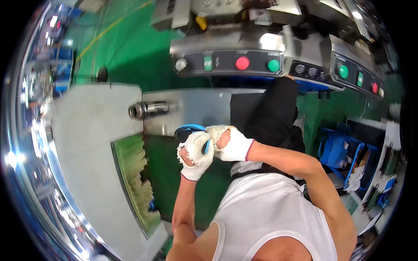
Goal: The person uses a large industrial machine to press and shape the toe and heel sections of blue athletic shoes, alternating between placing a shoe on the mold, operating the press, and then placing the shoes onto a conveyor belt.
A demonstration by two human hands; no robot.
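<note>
Left hand (194,153), gloved, curled round blue-black object (190,130); right hand (230,142), gloved, closed, touching it | object just right of grey table (91,143) edge | green floor (174,174) open below

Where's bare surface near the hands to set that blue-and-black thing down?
Bare room: the grey tabletop left of the green stack, and the metal plate between the steel cylinder and the dark trouser leg. Crowded: around both gloved hands, left and right.

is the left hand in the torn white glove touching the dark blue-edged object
Touching. The head view shows the left hand in its torn white glove wrapped around the lower end of the dark blue-edged object, no gap visible.
</note>
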